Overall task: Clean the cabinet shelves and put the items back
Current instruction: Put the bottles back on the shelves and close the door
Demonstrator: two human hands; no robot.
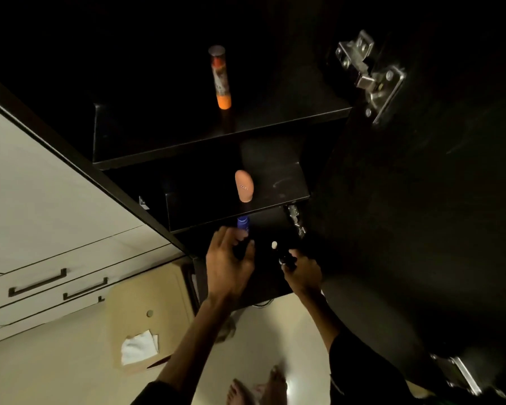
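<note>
Bottles fill both your hands: your left hand point(228, 258) grips the blue bottle point(242, 224), its long axis pointing up and away towards the lowest shelf point(187, 223) just beyond (the nearer hand), while your right hand point(303, 268) holds a small dark bottle point(282, 258).

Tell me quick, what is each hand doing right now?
Left hand: grips a blue bottle at the lowest shelf.
Right hand: grips a small dark bottle with a white tip.
</note>
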